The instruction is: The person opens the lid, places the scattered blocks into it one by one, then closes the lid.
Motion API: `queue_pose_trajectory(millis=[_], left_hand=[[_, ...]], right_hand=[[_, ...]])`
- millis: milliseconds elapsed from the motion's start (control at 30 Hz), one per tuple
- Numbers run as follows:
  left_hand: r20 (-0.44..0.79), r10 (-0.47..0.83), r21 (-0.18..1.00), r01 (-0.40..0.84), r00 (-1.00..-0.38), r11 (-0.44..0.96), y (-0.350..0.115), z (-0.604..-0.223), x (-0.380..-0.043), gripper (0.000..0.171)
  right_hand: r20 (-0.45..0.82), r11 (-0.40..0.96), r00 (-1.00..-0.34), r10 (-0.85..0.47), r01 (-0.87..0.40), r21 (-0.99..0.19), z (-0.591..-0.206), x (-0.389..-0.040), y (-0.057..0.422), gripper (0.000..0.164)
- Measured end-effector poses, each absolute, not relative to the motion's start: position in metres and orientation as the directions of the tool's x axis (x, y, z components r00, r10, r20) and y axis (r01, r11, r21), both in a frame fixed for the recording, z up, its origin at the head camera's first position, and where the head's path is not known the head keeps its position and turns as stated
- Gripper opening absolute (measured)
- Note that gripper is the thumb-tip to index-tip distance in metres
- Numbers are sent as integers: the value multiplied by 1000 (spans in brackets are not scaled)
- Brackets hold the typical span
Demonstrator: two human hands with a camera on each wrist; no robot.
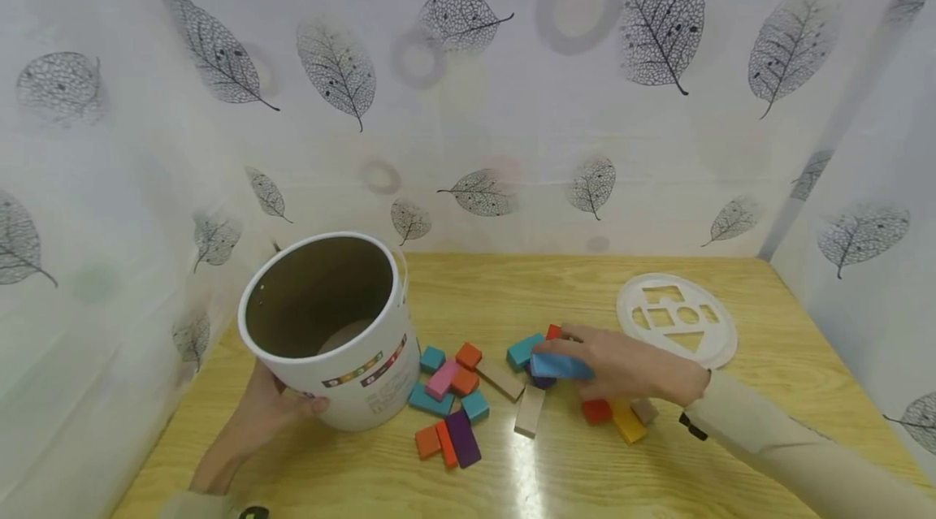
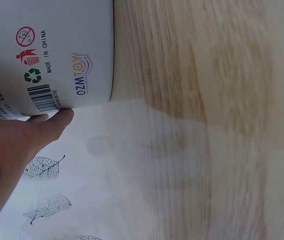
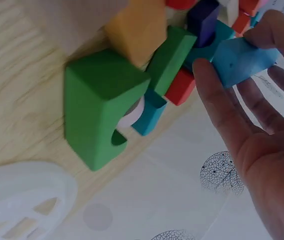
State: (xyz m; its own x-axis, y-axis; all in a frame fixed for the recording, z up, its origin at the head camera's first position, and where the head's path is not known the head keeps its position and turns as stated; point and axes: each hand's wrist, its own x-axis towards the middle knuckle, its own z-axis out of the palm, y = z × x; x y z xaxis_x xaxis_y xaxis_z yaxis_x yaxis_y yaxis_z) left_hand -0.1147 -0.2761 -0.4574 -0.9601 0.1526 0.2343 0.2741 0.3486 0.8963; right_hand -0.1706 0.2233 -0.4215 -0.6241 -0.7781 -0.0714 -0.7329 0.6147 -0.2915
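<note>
My left hand (image 1: 274, 405) holds a white bucket (image 1: 369, 397) low on its side, thumb at the front and the other fingers hidden. The bucket tilts, its open mouth facing up; printed labels show in the left wrist view. On the right, my right hand (image 1: 621, 361) pinches a blue block (image 1: 559, 366) between thumb and fingers, above the pile. Beneath it sit a teal block (image 1: 524, 350) and a dark purple block (image 3: 202, 21). In the right wrist view, a green arch block (image 3: 99, 100) and a long green block (image 3: 170, 60) lie near the hand.
Several coloured blocks, among them a purple block (image 1: 463, 438) and a pink block (image 1: 442, 379), lie right of the bucket. A white lid with shaped cutouts (image 1: 720, 352) rests at the back right. Leaf-patterned sheeting (image 1: 468, 113) stands behind the wooden table (image 1: 351, 478).
</note>
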Motion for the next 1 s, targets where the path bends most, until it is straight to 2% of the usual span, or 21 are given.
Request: queue_pose_trajectory(millis=[200,400,633,767,1000], left_hand=[[226,147,897,265,-963,355,-276,-458,-114,111],[226,148,895,265,-963,360,-277,-459,-114,113],[217,142,895,255,-966,365,-278,-459,-113,113],[222,146,901,260,-964,347,-276,-458,-113,112],[243,149,900,280,-958,335,-274,-457,-112,111]], right_hand=[[-3,592,-645,-764,-699,-401,-419,-170,213,70],[104,539,-615,-782,-750,-383,-423,-174,203,65],[182,467,-580,-794,-774,-428,-421,-180,194,78],[252,415,-540,-803,-810,-414,-418,-184,190,73],[300,405,-546,-782,-811,-422,-406,-193,175,72]])
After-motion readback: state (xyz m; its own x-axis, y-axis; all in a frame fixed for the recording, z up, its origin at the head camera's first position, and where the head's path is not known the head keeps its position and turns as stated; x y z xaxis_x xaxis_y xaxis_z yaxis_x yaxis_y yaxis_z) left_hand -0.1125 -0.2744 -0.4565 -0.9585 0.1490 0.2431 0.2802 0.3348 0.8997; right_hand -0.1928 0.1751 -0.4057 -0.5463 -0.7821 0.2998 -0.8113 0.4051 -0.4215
